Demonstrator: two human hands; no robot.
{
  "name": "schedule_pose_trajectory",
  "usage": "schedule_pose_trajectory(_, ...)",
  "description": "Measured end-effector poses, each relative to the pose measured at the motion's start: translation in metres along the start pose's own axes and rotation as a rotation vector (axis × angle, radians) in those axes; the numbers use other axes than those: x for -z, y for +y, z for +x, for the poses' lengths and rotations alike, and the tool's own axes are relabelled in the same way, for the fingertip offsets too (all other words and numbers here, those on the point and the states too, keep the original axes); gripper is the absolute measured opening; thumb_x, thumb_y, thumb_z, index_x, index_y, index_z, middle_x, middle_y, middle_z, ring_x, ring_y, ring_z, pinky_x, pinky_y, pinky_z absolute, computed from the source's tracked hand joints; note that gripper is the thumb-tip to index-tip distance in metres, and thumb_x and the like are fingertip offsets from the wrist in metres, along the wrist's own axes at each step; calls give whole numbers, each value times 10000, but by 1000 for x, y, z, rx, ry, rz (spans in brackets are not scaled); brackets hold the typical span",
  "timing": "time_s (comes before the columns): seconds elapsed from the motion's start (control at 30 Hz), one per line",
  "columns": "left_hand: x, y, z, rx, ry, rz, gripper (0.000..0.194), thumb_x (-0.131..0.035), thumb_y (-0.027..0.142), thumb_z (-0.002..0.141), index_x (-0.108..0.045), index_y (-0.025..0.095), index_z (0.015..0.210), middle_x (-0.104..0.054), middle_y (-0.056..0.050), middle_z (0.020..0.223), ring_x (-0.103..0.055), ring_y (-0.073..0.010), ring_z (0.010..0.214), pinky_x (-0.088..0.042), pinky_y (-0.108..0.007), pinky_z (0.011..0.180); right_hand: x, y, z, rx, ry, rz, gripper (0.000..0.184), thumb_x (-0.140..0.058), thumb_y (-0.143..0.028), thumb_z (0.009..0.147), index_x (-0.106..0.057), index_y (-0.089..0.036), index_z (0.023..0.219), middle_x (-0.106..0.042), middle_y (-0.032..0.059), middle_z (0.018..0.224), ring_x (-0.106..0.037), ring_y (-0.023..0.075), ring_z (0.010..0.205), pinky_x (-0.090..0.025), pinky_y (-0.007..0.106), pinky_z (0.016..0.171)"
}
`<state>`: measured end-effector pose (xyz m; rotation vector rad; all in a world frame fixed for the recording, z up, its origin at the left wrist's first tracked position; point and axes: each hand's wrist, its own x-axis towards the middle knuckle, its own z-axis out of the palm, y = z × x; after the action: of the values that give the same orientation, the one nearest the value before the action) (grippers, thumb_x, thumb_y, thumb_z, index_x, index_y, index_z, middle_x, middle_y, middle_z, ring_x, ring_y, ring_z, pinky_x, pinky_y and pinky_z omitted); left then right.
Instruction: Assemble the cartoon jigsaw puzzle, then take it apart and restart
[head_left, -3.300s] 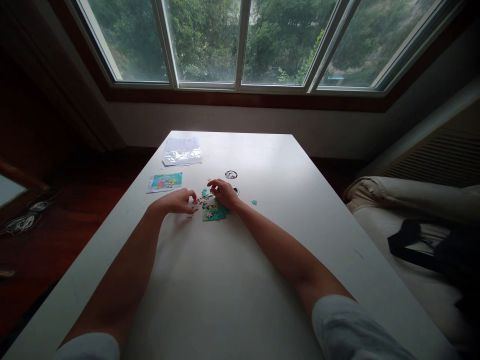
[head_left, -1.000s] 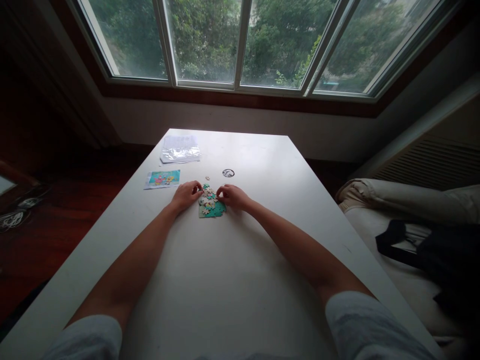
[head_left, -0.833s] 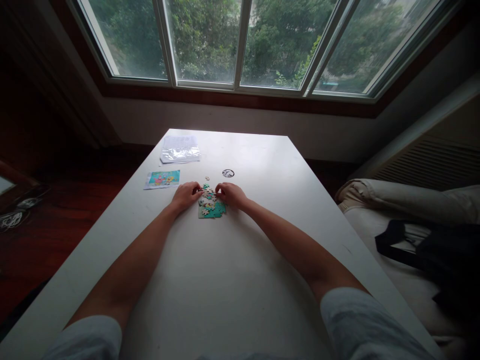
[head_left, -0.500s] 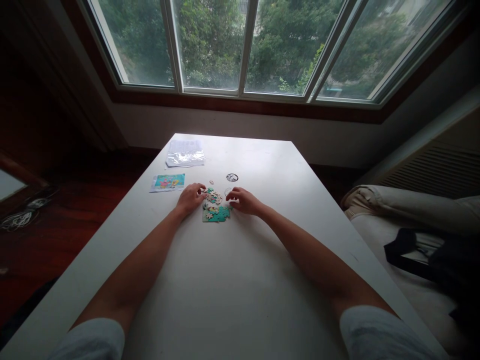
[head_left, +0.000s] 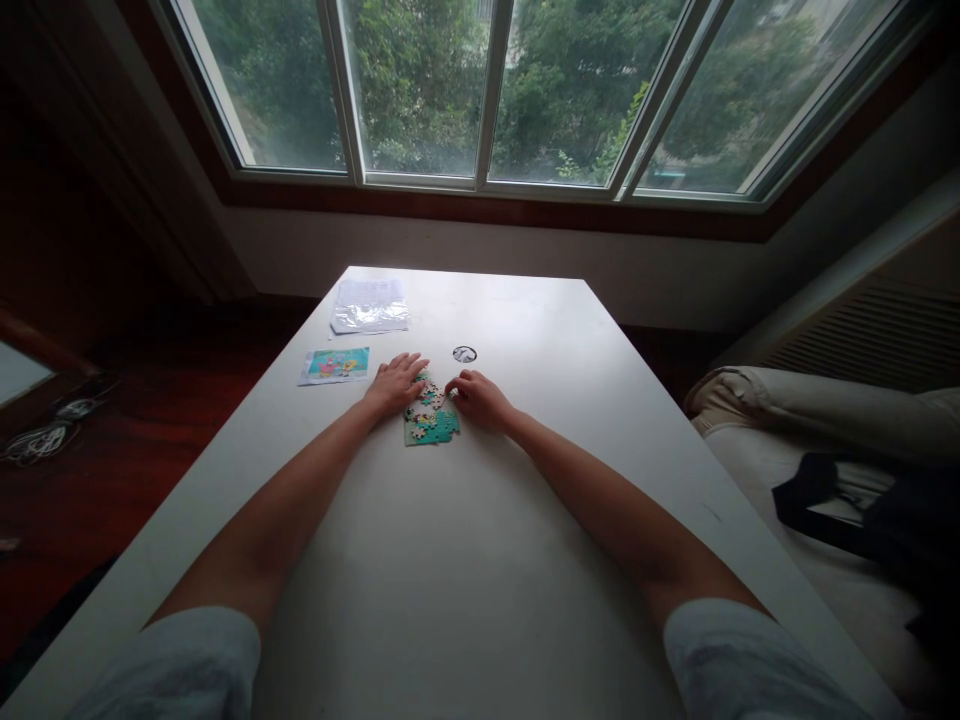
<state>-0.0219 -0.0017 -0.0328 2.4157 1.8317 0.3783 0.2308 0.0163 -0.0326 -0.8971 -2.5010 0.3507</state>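
Note:
A partly joined jigsaw puzzle (head_left: pixel 442 427), mostly teal, lies flat on the white table (head_left: pixel 480 560). Loose puzzle pieces (head_left: pixel 430 397) are heaped on and just beyond its far edge. My left hand (head_left: pixel 397 383) rests over the left side of the heap, its fingers stretched out and covering some pieces. At the right of the heap is my right hand (head_left: pixel 478 398), with its fingers curled and the fingertips close to the pieces. Whatever the right fingertips pinch, if anything, is too small to make out.
Left of my left hand lies a colourful picture card (head_left: pixel 337 364). Clear plastic packaging with paper (head_left: pixel 370 305) is near the far left corner. A round black-and-white disc (head_left: pixel 464 354) sits beyond my right hand. A couch with dark cloth (head_left: pixel 840 500) stands at the right.
My left hand has moved right and away from me, over the loose pieces, with fingers now extended. My right hand has shifted slightly left, closer to the heap, its fingers more curled.

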Motion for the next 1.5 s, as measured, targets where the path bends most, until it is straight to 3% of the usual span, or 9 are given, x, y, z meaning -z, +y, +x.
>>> schedule_pose_trajectory(0.1, 0, 2, 6, -36, -15, 29, 514, -378, 449, 1019, -456, 322, 1511, -386, -39, 1625, -303, -296, 1487, -316, -535, 1135, 0, 1, 6, 13, -21, 27, 272, -632, -117, 877, -760, -227, 1090, -603, 55, 930, -546, 191, 904, -423, 304, 853)
schedule_pose_trajectory(0.3, 0, 6, 5, -104, 110, 18, 398, -472, 398, 985, -614, 278, 1336, -587, -108, 1349, -489, -312, 1245, -383, -483, 1033, 11, 0, 3, 74, -97, 58, 308, -740, -248, 867, -749, -252, 1174, -597, 72, 1023, -552, 208, 959, -429, 322, 896)
schedule_pose_trajectory(0.57, 3, 12, 4, -127, 105, -30, 338, -468, 332, 984, -660, 250, 1250, -621, -99, 1071, -564, -282, 1045, -430, -417, 954, 12, -18, 15, -3, -150, -66, 284, -761, -374, 873, -720, -281, 1138, -613, 80, 1071, -541, 233, 1013, -406, 311, 817)
schedule_pose_trajectory(0.73, 2, 12, 2, -122, 109, -67, 285, -440, 301, 993, -660, 237, 1162, -671, -82, 1049, -611, -265, 999, -440, -391, 901, 8, -23, 21, -24, -115, -73, 281, -725, -355, 901, -697, -271, 1167, -619, 81, 1107, -556, 229, 1032, -406, 304, 796)
schedule_pose_trajectory(0.97, 2, 9, 2, -108, 113, -131, 249, -458, 240, 949, -672, 237, 1075, -708, -65, 1040, -631, -252, 986, -447, -380, 889, 5, -17, 18, 90, -92, 11, 214, -696, -300, 926, -724, -300, 1138, -614, 58, 1145, -572, 199, 1055, -424, 294, 864)
schedule_pose_trajectory(1.2, 12, 7, -7, -87, 72, -278, 272, -470, 302, 941, -717, 234, 1032, -715, -51, 1000, -629, -231, 970, -467, -368, 910, -2, -22, 18, 45, -27, -39, 175, -645, -322, 966, -736, -285, 1112, -635, 63, 1110, -564, 196, 1033, -416, 290, 826)
schedule_pose_trajectory(1.5, 21, 6, -17, -130, 11, -516, 268, -627, 409, 867, -743, 220, 1018, -660, -21, 855, -555, -153, 721, -454, -277, 691, -8, -23, 13, -19, 49, -9, 172, -559, -264, 1003, -728, -231, 998, -686, 55, 1012, -583, 178, 945, -413, 279, 827)
